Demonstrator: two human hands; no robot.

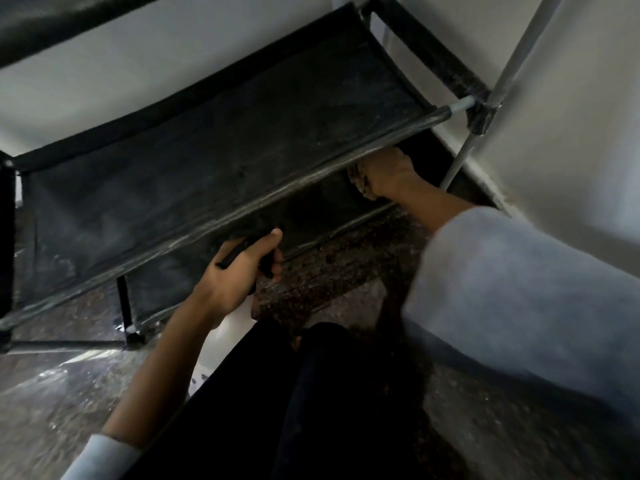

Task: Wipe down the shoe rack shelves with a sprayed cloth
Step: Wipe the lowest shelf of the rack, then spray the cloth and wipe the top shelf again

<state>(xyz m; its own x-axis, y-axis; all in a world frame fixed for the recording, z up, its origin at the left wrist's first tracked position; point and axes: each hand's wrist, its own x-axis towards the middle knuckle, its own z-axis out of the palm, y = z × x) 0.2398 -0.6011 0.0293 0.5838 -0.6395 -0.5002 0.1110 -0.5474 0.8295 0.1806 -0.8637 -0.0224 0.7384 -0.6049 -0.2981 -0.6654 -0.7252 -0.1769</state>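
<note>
Much of what we see is hidden or smeared: our right hand (391, 176) reaches under the front edge of the upper shelf (214, 161), its fingers tucked out of sight, and only a pale, knobbly edge of the cloth (358, 183) shows beside the palm, so the grip is closed on it, pressed toward the dim lower shelf (311, 209). Both shelves are dark, slack fabric with dusty, streaked front hems, slung on thin metal tubes (460, 157). Our left hand (239, 268) wraps the black trigger head of a spray bottle (228, 337); its white, smooth body is mostly covered by the forearm and our dark trousers (294, 403). The speckled stone floor (62, 386) blurs at the edges.
</note>
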